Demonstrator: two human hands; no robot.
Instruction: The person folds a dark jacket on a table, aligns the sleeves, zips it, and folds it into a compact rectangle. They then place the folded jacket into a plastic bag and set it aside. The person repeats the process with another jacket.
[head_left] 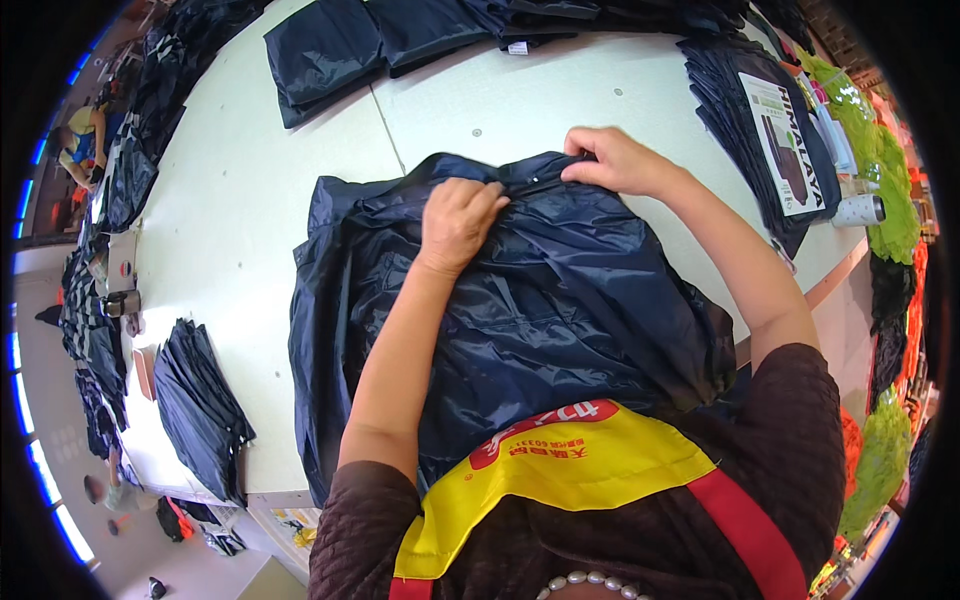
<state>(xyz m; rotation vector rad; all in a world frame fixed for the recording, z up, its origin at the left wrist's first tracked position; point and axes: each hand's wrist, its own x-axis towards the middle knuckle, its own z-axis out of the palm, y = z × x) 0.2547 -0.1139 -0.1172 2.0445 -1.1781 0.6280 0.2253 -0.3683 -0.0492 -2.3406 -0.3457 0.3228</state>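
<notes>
A dark navy, shiny waterproof jacket (520, 300) lies spread and wrinkled across the table in front of me, its near part against my yellow apron. At its far edge, near the middle, my left hand (462, 222) is closed on the fabric, fingers bunched. Farther right along the same edge, my right hand (612, 162) pinches the cloth between thumb and fingers. Between the two hands runs a gathered strip of the edge, with a few tiny pale spots on it. The jacket's underside is hidden.
Folded dark garments (325, 55) line the table's (220, 200) far edge. At the right are a dark stack with a printed sheet (785, 145) and a cylindrical container (858, 210). A dark bundle (200, 400) sits left. Other people appear at far left.
</notes>
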